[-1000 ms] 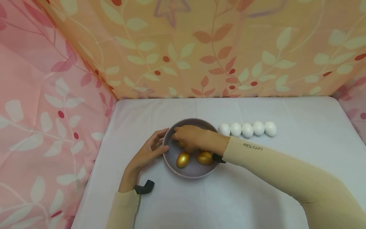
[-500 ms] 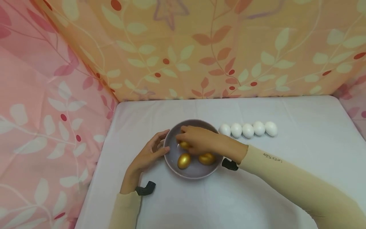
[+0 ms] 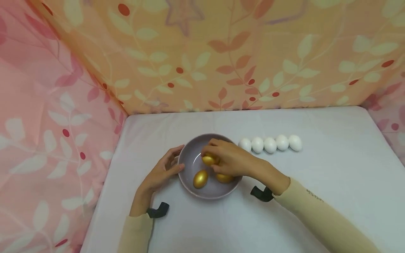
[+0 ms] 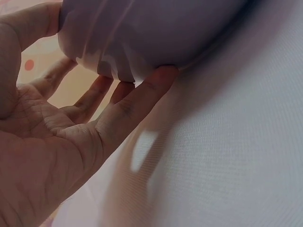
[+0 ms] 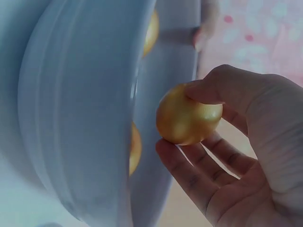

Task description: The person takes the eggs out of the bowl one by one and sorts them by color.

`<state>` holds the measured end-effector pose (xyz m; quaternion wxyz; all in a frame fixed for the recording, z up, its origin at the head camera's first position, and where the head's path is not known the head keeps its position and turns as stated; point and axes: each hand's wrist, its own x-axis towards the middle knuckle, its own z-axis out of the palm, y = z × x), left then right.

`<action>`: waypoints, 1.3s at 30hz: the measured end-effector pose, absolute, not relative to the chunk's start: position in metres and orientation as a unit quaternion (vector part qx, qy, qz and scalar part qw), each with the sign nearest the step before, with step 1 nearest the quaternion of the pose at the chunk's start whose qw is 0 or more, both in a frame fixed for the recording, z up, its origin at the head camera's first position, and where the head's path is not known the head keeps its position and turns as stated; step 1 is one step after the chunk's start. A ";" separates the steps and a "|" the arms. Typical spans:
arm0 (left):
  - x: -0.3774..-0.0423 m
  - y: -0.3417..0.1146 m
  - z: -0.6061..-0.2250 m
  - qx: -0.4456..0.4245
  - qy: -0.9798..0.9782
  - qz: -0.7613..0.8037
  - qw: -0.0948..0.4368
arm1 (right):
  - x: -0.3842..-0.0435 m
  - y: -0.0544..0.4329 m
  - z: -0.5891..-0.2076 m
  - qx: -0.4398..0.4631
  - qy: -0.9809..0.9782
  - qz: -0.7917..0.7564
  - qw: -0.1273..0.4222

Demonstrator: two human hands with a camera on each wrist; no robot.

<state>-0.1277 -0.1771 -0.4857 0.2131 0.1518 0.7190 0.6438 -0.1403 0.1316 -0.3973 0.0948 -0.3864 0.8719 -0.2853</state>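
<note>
My right hand [image 3: 231,156] pinches a golden egg [image 3: 209,160] between thumb and fingers over the mauve bowl [image 3: 189,188]. In the right wrist view this egg [image 5: 187,118] sits at the fingertips, level with the bowl's opening. Two more golden eggs lie inside: one egg [image 3: 200,179] at the front left, another egg [image 3: 224,178] partly hidden below my right hand. At the bowl's left side my left hand [image 3: 161,170] holds it, thumb tip at the rim and fingers against the outer wall [image 4: 151,33].
A row of several white eggs [image 3: 270,145] stands on the white-covered table [image 3: 269,228], right behind the bowl's right side. Patterned cloth [image 3: 158,70] hangs along the back, with pink cloth [image 3: 38,140] at the left.
My right hand has drawn back to the right and turned, bringing the golden egg from the bowl's far left toward its middle. The left hand stays at the rim.
</note>
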 end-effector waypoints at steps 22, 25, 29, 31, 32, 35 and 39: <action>-0.125 -0.179 -0.484 0.155 0.718 0.646 0.210 | -0.096 0.163 -0.405 -0.244 0.815 -0.524 -0.033; -0.126 -0.177 -0.483 0.156 0.714 0.648 0.213 | -0.089 0.171 -0.412 -0.224 0.809 -0.542 -0.053; -0.126 -0.177 -0.484 0.156 0.713 0.651 0.211 | -0.082 0.183 -0.423 -0.206 0.798 -0.561 -0.081; -0.126 -0.178 -0.485 0.158 0.712 0.652 0.209 | -0.079 0.189 -0.427 -0.195 0.798 -0.564 -0.085; -0.127 -0.177 -0.485 0.158 0.711 0.653 0.208 | -0.077 0.192 -0.428 -0.187 0.802 -0.561 -0.086; -0.127 -0.177 -0.486 0.160 0.708 0.655 0.208 | -0.070 0.201 -0.433 -0.162 0.813 -0.553 -0.080; -0.127 -0.177 -0.488 0.163 0.704 0.659 0.208 | -0.063 0.210 -0.442 -0.137 0.824 -0.545 -0.072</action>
